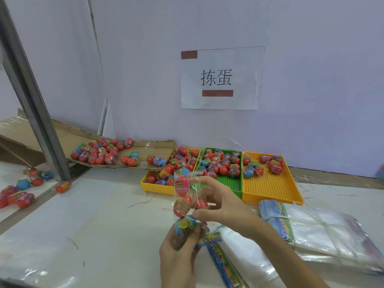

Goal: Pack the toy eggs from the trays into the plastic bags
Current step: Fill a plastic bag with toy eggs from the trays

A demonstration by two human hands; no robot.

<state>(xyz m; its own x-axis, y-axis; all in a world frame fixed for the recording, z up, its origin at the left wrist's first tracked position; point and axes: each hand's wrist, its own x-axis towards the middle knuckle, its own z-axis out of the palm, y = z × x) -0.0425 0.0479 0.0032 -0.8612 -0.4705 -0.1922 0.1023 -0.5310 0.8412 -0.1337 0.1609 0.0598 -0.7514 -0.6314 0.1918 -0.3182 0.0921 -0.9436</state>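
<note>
Clear bag w/ approx. four eggs is gripped at the bottom by left hand & pinched by right hand above desk. Many eggs are left in three trays; packing judged far from done.

So the backdrop is a plain pale lavender-white wall panel, pretty evenly lit, no harsh shadows. Taped to it is a white paper sign under clear film with two black Chinese characters and two reddish-brown bars. On the left a grey metal post leans diagonally through the view, with a flattened brown cardboard sheet lying at the wall's foot behind it. The work surface is a glossy white surface with faint marble-like veins, and it picks up soft reflections along the near left edge.
</note>
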